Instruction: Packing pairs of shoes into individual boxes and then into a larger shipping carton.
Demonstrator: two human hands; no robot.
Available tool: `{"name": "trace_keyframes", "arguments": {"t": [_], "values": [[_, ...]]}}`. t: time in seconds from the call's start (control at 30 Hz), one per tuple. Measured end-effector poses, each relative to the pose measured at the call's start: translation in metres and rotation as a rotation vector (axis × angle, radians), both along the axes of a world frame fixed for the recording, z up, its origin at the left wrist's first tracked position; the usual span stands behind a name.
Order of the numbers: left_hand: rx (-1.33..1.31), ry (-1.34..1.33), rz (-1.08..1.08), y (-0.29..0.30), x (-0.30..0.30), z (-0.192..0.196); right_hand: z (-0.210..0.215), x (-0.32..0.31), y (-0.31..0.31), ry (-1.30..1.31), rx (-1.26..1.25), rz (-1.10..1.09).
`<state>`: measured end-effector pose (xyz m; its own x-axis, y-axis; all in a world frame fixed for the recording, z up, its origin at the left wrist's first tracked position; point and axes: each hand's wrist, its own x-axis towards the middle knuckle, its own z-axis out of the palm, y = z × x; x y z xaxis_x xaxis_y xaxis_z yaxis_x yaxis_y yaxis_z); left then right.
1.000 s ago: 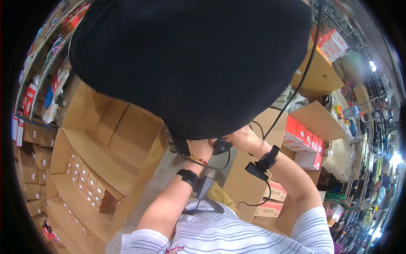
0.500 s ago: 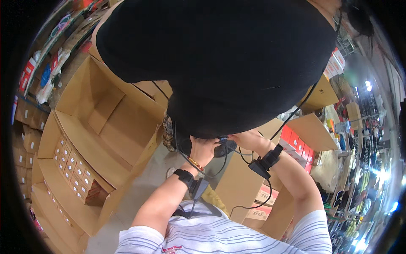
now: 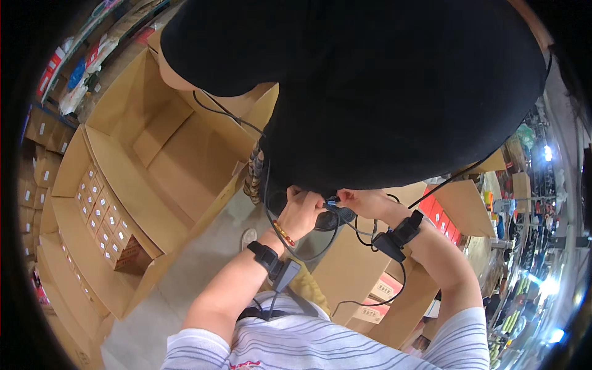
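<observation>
Where black cap (image 3: 370,80) blocks, open carton (image 3: 154,154) left

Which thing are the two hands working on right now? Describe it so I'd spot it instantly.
Start from the big black shape filling the top of the view; just under its lower edge the left hand and right hand meet. Between their fingertips sits a small dark plug with a bluish tip, on a thin black cable. Nearby gear is strapped to the wrists; only this is pinched in the fingers.
</observation>
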<state>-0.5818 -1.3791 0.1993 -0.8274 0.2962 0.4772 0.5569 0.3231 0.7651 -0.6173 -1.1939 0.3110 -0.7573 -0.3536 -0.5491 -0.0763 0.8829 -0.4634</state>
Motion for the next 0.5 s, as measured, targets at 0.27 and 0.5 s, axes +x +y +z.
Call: {"name": "trace_keyframes", "arguments": {"t": [0.27,0.5], "values": [[0.014,-0.048,-0.062,-0.005,-0.004,0.005,-0.017,0.002,0.006,-0.088,-0.112,-0.144],[-0.027,-0.149,-0.092,0.002,-0.003,0.010,-0.013,0.006,0.016,0.000,-0.034,-0.087]]}}
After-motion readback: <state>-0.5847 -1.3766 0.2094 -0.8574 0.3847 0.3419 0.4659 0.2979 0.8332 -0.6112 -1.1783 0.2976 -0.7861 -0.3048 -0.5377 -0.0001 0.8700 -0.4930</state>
